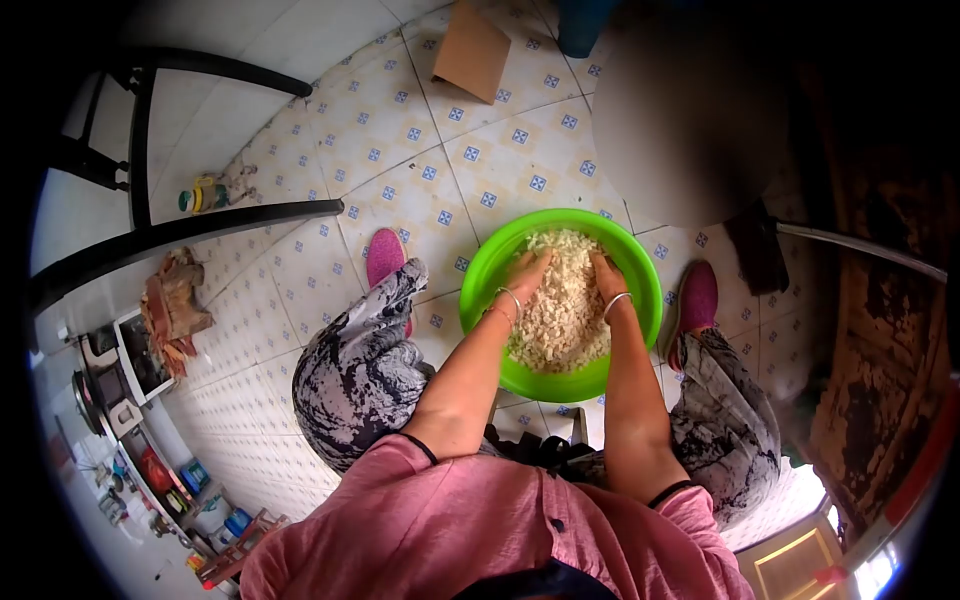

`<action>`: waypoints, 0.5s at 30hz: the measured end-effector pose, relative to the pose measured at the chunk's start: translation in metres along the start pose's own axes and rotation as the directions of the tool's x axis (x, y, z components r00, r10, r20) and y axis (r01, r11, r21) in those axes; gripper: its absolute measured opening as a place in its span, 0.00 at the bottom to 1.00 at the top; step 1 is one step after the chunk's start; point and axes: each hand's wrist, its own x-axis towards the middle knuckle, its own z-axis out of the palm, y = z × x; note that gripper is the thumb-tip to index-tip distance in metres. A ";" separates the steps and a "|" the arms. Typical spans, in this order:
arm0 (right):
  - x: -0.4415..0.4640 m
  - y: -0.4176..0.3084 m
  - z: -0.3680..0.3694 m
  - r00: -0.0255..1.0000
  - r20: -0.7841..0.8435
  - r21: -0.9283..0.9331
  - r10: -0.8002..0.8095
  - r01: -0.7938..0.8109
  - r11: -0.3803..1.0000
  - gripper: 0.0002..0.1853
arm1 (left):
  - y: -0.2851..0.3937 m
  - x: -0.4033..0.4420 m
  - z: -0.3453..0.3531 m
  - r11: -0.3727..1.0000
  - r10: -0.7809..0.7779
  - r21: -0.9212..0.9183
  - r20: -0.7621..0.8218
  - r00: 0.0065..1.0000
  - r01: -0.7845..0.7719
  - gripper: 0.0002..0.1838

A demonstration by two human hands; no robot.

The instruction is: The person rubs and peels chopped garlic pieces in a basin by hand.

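A bright green plastic basin [479,345] stands on the floor between my feet, holding a heap of small, pale chopped pieces [562,310] whose kind I cannot make out. My left hand [527,274] is pushed into the left side of the heap, its fingers stretched and the tips partly buried. On the opposite side, my right hand [607,274] lies against the pieces near the basin's inner wall, fingers extended and partly hidden. Each wrist carries a bangle. Neither hand is visibly closed round anything.
Patterned floor tiles [480,160] surround the basin. Black metal legs [200,230] stand at the left, near a jar [205,195] and split wood [178,305]. A cardboard piece [472,55] lies ahead. A blurred round shape [690,125] is front right, beside a worn brown surface [870,370].
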 end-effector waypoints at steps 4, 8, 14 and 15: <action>0.007 0.011 0.007 0.988 0.037 0.030 -0.147 0.146 0.989 0.21 | -0.002 0.004 0.010 0.998 0.011 -0.067 0.036 0.999 -0.008 0.42; -0.011 0.000 0.013 0.977 0.028 0.131 -0.212 0.206 0.970 0.21 | 0.002 -0.007 0.014 0.991 0.067 -0.117 0.011 0.998 -0.065 0.40; -0.032 -0.005 0.015 0.936 -0.025 0.265 -0.352 0.346 0.900 0.21 | 0.015 -0.044 0.017 0.923 0.043 -0.385 0.061 0.997 -0.017 0.39; -0.036 -0.006 0.017 0.923 -0.048 0.305 -0.381 0.376 0.875 0.20 | 0.017 -0.050 0.017 0.894 0.086 -0.447 0.088 0.992 -0.038 0.38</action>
